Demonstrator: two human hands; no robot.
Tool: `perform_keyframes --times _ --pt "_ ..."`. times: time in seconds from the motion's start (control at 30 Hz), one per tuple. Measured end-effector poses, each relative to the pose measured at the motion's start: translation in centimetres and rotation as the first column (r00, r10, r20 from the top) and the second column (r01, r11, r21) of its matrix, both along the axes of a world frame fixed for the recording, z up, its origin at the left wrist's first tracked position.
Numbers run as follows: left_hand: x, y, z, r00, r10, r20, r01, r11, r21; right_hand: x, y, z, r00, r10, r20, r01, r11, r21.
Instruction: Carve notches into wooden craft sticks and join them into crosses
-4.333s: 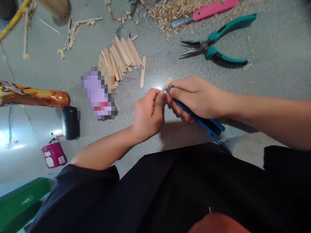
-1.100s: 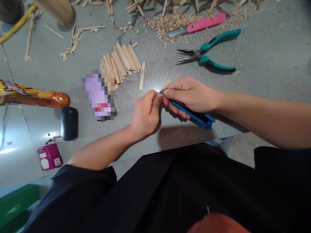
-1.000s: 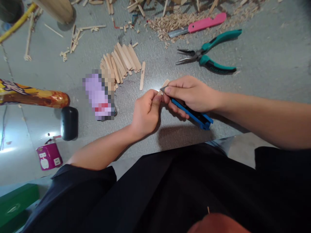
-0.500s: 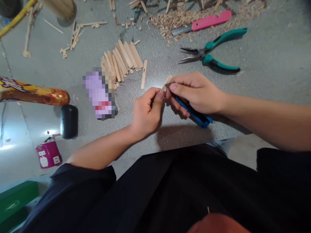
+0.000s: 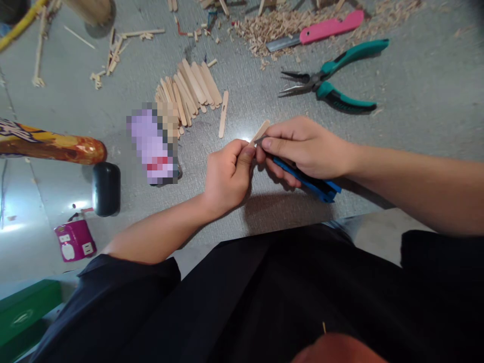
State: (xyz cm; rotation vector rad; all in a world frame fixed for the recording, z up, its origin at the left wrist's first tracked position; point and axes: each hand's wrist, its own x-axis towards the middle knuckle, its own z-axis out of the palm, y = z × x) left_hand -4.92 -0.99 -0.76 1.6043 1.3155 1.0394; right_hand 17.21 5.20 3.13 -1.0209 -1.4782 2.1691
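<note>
Between thumb and fingers, my left hand (image 5: 230,169) pinches a small wooden craft stick (image 5: 262,129), its rounded end pointing up and to the right. My right hand (image 5: 302,148) is closed around a blue-handled utility knife (image 5: 319,189). The knife's dark blade tip rests against the stick close to my left thumb. Both hands are close together above the grey table (image 5: 204,217). Up and left of them lies a single notched craft stick (image 5: 224,114), beside a fanned pile of craft sticks (image 5: 189,91).
Beyond my right hand are teal-handled needle-nose pliers (image 5: 313,83) and a pink knife (image 5: 333,27) on wood shavings (image 5: 264,35). On the left are a blurred purple item (image 5: 151,143), a black case (image 5: 107,189), a chip tube (image 5: 53,141) and a magenta socket block (image 5: 75,240).
My right hand and the knife have shifted slightly downward, with the blade tip sliding along the stick toward my left thumb. My left hand keeps its pinch.
</note>
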Motion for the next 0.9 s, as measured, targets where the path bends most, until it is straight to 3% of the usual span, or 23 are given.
perform_keyframes --times 0.2,0.6,0.9 --pt "-0.1 0.1 0.1 0.999 -0.037 -0.023 0.037 0.999 0.023 -0.2 0.0 0.0 1.000 0.024 -0.009 -0.025 0.999 -0.035" --pt "0.0 0.0 0.2 0.998 -0.002 -0.066 0.004 0.999 0.032 -1.1 -0.8 0.0 0.991 -0.134 -0.008 0.133 0.989 -0.067" --pt "0.2 0.0 0.4 0.999 0.023 -0.025 -0.023 1.000 0.008 -0.8 -0.8 -0.1 0.997 -0.082 -0.006 0.082 0.996 -0.019"
